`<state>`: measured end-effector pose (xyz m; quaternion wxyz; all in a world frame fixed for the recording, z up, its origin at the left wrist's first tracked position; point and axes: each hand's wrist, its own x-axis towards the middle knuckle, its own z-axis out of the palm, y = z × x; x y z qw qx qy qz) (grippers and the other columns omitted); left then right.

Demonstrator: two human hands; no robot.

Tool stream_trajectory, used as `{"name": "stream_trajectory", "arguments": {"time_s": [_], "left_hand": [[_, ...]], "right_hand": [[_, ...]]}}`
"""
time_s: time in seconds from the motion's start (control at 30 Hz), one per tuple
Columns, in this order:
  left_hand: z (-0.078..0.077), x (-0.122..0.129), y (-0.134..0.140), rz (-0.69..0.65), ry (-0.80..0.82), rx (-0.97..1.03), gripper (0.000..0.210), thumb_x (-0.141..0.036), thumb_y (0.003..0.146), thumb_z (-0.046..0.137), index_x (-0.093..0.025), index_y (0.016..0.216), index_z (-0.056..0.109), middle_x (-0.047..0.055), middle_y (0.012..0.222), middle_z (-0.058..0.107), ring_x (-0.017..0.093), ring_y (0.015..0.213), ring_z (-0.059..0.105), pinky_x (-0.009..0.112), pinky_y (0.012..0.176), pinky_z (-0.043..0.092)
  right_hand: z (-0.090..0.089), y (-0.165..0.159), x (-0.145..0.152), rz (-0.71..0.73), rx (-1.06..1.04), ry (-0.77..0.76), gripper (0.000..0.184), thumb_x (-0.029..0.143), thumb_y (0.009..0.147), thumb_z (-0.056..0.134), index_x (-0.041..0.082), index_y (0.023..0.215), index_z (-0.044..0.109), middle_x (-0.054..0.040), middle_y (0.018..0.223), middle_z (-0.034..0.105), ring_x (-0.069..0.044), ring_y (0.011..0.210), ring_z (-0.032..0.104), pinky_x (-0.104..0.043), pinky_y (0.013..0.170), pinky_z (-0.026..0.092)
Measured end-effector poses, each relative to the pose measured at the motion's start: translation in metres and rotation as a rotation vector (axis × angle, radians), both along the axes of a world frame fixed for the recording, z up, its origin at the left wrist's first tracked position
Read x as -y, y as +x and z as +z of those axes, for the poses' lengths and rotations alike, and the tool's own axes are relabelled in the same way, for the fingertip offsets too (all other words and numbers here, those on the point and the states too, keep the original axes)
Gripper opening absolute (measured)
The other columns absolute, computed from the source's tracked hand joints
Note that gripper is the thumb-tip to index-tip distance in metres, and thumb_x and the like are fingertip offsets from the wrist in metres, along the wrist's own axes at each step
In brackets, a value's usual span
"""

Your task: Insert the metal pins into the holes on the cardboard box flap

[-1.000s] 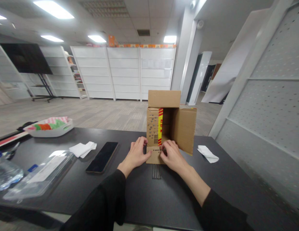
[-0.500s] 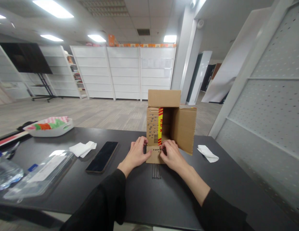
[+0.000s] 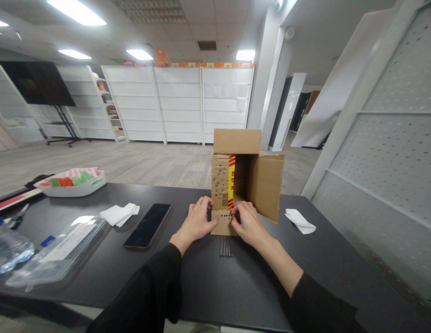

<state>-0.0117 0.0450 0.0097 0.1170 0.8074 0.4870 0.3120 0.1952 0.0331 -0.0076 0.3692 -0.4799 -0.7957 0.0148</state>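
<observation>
A cardboard box [image 3: 269,185] stands on the black table, its opening facing me and its flaps spread. Across the low front flap [image 3: 220,227] runs a row of small dark dots. From under that flap several thin nails [image 3: 225,247] stick out side by side towards me. My left hand [image 3: 198,219] rests at the flap's left edge, thumb and fingers apart, holding nothing. At the right end of the dots, my right hand [image 3: 248,222] has its thumb and fingertips pinched together. A tiny dark bit shows there, too small to name. Grey spots and striped tape [image 3: 231,180] mark the left flap.
A phone [image 3: 147,226] lies left of my hands. Beyond it are a folded tissue [image 3: 120,214], a clear plastic case [image 3: 62,252], a water bottle [image 3: 10,252] and a white basket [image 3: 71,189]. Another tissue [image 3: 300,221] lies right of the box.
</observation>
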Motion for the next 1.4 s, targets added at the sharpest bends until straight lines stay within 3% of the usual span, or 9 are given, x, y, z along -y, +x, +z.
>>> {"name": "stream_trajectory", "arguments": {"time_s": [0.67, 1.4], "left_hand": [[0.002, 0.002, 0.000, 0.000, -0.014, -0.006, 0.031, -0.030, 0.080, 0.060, -0.023, 0.105, 0.043, 0.003, 0.105, 0.059, 0.023, 0.105, 0.057, 0.041, 0.091, 0.036], [0.003, 0.002, 0.000, 0.006, -0.013, -0.005, 0.031, -0.030, 0.080, 0.060, -0.023, 0.105, 0.043, 0.004, 0.106, 0.060, 0.024, 0.105, 0.057, 0.040, 0.091, 0.036]], "right_hand": [[0.010, -0.001, 0.005, -0.058, 0.014, -0.007, 0.007, 0.014, 0.083, 0.054, 0.020, 0.085, 0.054, -0.0062, 0.088, 0.061, -0.025, 0.088, 0.052, -0.036, 0.077, 0.038], [0.019, -0.004, 0.012, 0.055, -0.036, 0.054, 0.007, 0.015, 0.087, 0.051, 0.021, 0.085, 0.052, -0.0049, 0.085, 0.061, -0.023, 0.084, 0.052, -0.036, 0.076, 0.040]]}}
